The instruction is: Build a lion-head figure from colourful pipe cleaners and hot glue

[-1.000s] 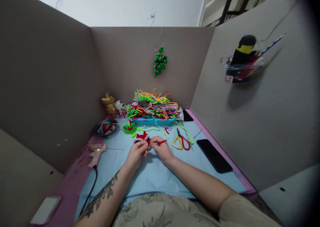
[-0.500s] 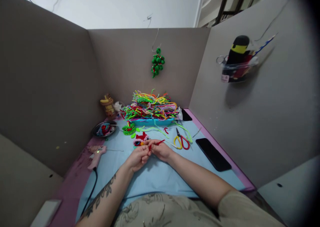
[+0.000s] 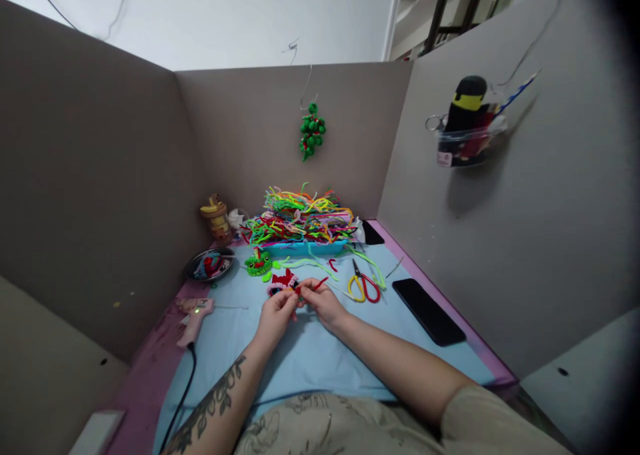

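Observation:
My left hand (image 3: 275,315) and my right hand (image 3: 323,303) meet over the light blue mat (image 3: 300,348). Both pinch a short red pipe cleaner (image 3: 320,283), whose end sticks up to the right of my fingers. Just behind my hands lies a small red and white pipe cleaner figure (image 3: 283,282). A green pipe cleaner figure (image 3: 259,264) lies a little farther back on the left.
A blue tray heaped with coloured pipe cleaners (image 3: 300,220) stands at the back. Yellow and red scissors (image 3: 363,285) and a black phone (image 3: 428,302) lie to the right. A pink glue gun (image 3: 193,311) and a dark dish (image 3: 210,265) lie to the left. Grey partitions enclose the desk.
My hands stayed together on the red pipe cleaner, with small finger movements. The camera tilted slightly, so the scene sits a little lower in view.

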The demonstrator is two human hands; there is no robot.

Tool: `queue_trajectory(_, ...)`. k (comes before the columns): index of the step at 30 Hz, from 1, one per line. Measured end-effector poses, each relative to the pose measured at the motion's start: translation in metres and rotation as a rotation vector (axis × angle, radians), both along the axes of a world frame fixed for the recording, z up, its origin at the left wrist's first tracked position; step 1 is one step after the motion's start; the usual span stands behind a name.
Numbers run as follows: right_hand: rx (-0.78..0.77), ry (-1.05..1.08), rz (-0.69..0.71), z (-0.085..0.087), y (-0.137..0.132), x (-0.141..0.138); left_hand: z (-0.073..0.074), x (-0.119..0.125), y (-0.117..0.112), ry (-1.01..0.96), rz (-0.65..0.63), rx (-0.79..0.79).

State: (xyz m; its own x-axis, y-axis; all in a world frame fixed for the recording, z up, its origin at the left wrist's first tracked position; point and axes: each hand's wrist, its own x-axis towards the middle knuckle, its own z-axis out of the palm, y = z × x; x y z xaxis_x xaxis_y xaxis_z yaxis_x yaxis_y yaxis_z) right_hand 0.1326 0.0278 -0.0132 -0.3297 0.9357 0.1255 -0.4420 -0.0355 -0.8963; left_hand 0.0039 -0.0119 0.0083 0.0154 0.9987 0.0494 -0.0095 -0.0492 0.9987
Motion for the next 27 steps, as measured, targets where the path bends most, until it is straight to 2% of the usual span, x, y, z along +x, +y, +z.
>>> queue_trajectory(3, -0.027, 0.005, -0.034, 0.001, 0.001, 0.000, -0.003, -0.003, 0.002, -0.056, -0.022, -0.034)
queue_trajectory(6, -0.086, 0.034, -0.025, 0.001, 0.002, 0.001, -0.004, -0.003, 0.002, -0.148, -0.115, -0.086)
queue_trajectory(12, -0.165, 0.150, 0.150, 0.000, 0.000, 0.001, 0.002, -0.003, -0.002, -0.397, -0.345, -0.258)
queue_trajectory(15, -0.141, 0.164, 0.249, 0.001, -0.001, 0.003, 0.003, -0.006, -0.004, -0.474, -0.460, -0.338)
queue_trajectory(18, -0.104, 0.181, 0.334, 0.003, -0.003, 0.004, 0.003, -0.007, -0.004, -0.512, -0.518, -0.385)
queue_trajectory(20, -0.088, 0.187, 0.328, 0.004, -0.004, 0.003, 0.002, -0.006, -0.004, -0.505, -0.499, -0.369)
queue_trajectory(22, -0.089, 0.158, 0.280, 0.003, -0.004, 0.001, 0.001, -0.003, -0.003, -0.464, -0.423, -0.312)
queue_trajectory(27, -0.013, 0.036, 0.023, -0.001, -0.002, -0.003, -0.002, 0.004, 0.000, -0.262, -0.077, -0.168)
